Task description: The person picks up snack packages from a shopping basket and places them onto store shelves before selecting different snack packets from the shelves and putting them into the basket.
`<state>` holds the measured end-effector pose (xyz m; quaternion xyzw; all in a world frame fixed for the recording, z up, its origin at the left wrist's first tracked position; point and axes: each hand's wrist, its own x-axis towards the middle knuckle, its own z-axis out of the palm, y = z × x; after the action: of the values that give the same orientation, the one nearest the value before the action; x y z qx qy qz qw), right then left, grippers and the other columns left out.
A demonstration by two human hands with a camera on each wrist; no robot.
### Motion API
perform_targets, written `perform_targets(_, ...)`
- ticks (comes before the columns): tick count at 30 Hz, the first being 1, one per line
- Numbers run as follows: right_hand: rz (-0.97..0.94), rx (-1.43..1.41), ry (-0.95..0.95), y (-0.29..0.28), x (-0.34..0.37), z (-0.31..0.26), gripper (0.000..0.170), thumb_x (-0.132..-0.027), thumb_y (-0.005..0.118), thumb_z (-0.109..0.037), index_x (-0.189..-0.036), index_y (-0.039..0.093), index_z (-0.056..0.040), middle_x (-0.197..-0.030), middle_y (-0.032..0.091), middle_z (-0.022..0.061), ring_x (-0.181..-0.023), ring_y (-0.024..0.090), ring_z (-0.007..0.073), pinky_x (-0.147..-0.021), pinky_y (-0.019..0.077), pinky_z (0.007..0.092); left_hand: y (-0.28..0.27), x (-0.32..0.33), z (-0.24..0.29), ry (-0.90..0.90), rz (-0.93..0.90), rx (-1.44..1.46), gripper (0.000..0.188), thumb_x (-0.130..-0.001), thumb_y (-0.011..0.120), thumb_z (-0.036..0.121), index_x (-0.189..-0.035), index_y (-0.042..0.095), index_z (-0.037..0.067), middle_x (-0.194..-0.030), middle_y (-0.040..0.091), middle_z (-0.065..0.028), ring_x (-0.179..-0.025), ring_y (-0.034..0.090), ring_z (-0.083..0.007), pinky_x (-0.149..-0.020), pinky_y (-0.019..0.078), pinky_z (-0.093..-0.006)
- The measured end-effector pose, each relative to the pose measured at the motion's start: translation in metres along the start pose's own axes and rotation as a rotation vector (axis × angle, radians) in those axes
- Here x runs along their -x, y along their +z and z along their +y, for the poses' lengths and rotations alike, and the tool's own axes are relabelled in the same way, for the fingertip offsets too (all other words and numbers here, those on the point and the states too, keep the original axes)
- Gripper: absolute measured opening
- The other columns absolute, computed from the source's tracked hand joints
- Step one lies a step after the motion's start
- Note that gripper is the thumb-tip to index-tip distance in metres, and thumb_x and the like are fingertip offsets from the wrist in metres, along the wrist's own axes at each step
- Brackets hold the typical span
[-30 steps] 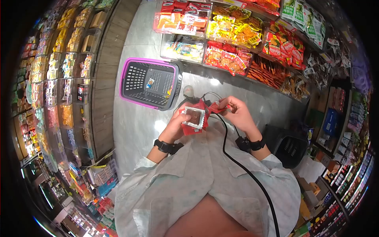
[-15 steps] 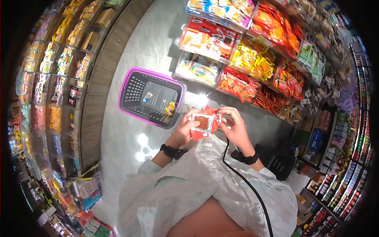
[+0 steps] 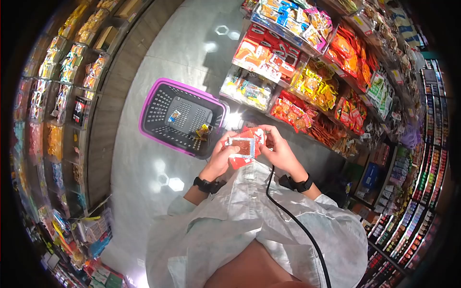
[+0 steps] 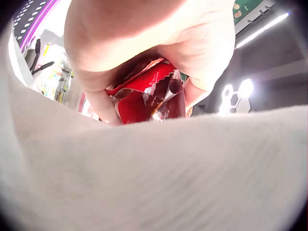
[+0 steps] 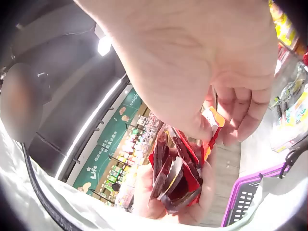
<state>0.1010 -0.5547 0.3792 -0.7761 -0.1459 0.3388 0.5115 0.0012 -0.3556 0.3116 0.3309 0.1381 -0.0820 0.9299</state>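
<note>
In the head view, my left hand (image 3: 217,161) grips a fanned stack of small red snack packets (image 3: 238,161) in front of the shirt. Its thumb presses on the top packet, whose clear window shows a brown snack (image 3: 246,145). At the stack's right edge, my right hand (image 3: 282,152) pinches a red packet (image 3: 260,136) between thumb and fingers. The right wrist view shows this pinched packet (image 5: 213,126) close over the bunch of packets (image 5: 180,178) in the left palm. Seen from the left wrist, fingers curl round the red wrappers (image 4: 134,103).
A dark basket with a purple rim (image 3: 192,113) stands on the grey floor, two small packets inside. Tiered bins of bagged snacks (image 3: 269,53) rise ahead to the right. Shelves of packaged goods (image 3: 55,139) line the left. A black cable (image 3: 297,223) runs down over the shirt.
My right hand has brought its packet from out to the right in against the stack. The left hand keeps its grip. The snack bins have shifted rightward in the head view.
</note>
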Motion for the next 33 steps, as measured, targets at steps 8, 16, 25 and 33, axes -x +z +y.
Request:
perform_targets(8,-0.063,-0.129,-0.136,-0.043,-0.078,0.017,0.057,-0.096,0.066,-0.003,-0.149,0.045,-0.0093,-0.101,0.066,0.0023,-0.090,0.064,0.0094,-0.081,0.0515,0.0280,0.009,-0.027,0.023,0.085,0.108,-0.054,0.031,-0.089,0.054,-0.002,-0.120,0.055,0.000,-0.116,0.066,-0.0095,-0.108,0.064,-0.0139,-0.097,0.0513,-0.0324)
perform_targets(16,0.002,-0.142,-0.214,-0.115,-0.187,0.045,0.031,-0.096,0.067,-0.004,-0.126,0.059,-0.0022,-0.096,0.067,0.0003,-0.089,0.064,0.0061,-0.080,0.0525,0.0252,0.038,-0.072,0.047,0.146,0.349,-0.150,0.027,-0.090,0.055,-0.002,-0.115,0.056,0.005,-0.105,0.063,-0.0019,-0.100,0.062,-0.0105,-0.091,0.0518,-0.0278)
perform_targets(25,0.005,0.029,-0.146,-0.153,-0.288,0.011,0.041,-0.094,0.071,-0.013,-0.131,0.058,-0.0015,-0.119,0.067,0.0089,-0.107,0.065,0.0165,-0.099,0.0503,0.0327,0.061,-0.087,0.045,0.225,0.578,-0.144,0.029,-0.092,0.055,-0.004,-0.119,0.054,0.005,-0.110,0.064,-0.0047,-0.103,0.064,-0.0130,-0.094,0.0535,-0.0293)
perform_targets(33,0.058,0.296,-0.275,-0.152,-0.299,0.002,0.034,-0.087,0.073,-0.012,-0.119,0.067,-0.0018,-0.116,0.068,0.0171,-0.112,0.065,0.0282,-0.098,0.0516,0.0386,0.056,-0.085,0.041,0.292,0.642,-0.034,0.027,-0.095,0.058,0.000,-0.122,0.055,0.004,-0.117,0.064,-0.0063,-0.104,0.065,-0.0149,-0.091,0.0535,-0.0295)
